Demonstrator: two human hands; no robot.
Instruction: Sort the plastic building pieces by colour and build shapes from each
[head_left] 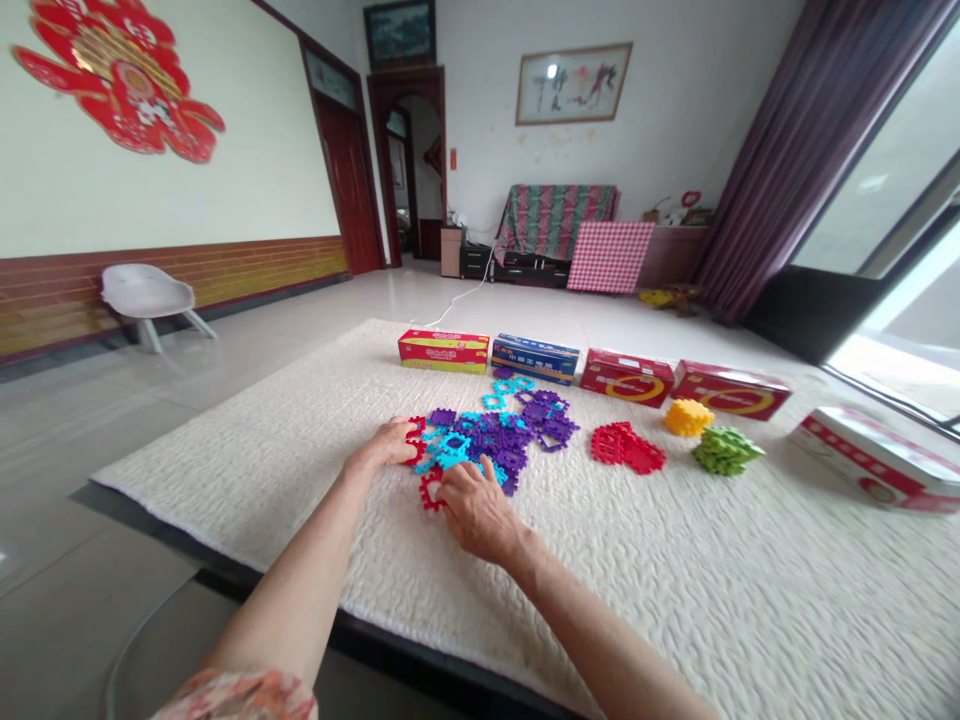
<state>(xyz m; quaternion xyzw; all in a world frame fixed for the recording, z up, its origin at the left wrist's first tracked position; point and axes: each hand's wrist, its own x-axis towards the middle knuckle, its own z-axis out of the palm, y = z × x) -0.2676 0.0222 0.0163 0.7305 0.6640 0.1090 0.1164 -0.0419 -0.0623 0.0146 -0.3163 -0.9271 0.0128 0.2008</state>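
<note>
A pile of flat notched pieces, purple [491, 437] and light blue [454, 450], lies on the cream mat [300, 500]. My left hand [388, 443] is at the pile's left edge, its fingertips on red pieces [415, 438]; the fingers are bent and partly hidden. At the near side, my right hand [480, 508] reaches over the pile, fingers curled beside another red piece [430, 491]. To the right sit a group of red pieces [626, 447], a yellow stack [688, 417] and a green stack [726, 451].
Behind the pieces stand a red-and-yellow box [443, 352], a blue box [534, 358] and two dark red boxes [626, 378]. A white-and-red box [881, 458] lies at the right. The mat's front edge drops off nearby. A small chair [148, 292] stands at the left.
</note>
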